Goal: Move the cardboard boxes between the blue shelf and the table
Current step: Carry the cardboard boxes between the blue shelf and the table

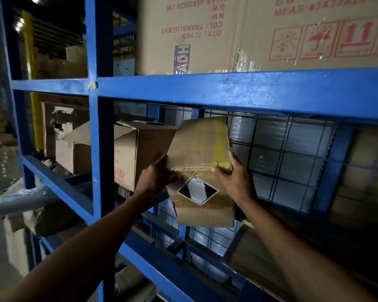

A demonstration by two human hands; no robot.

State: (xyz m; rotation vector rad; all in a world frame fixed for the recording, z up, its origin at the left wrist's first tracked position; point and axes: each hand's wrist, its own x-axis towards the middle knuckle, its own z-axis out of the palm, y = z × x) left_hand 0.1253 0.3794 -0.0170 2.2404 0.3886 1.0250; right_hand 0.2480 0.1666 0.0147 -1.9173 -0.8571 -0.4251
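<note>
Head view. Small cardboard box (196,147) up inside the middle bay of the blue shelf (238,90), just under the front beam, tilted with its top leaning right. Clamped on its left edge by the left grip (156,175): fingers wrapped behind, thumb on the near face. Clamped on its right edge by the right grip (234,177): thumb pressed to the near face below a strip of yellow tape (220,144). Black-and-white diamond label (198,190) on the near face, low between the two wrists. Just left of the box, touching or nearly so, an open brown carton (140,153). Far behind, wire mesh (292,162). On the level above, a large carton (205,40) with red print, partly upside down. No telling whether the box's underside rests on anything.
</note>
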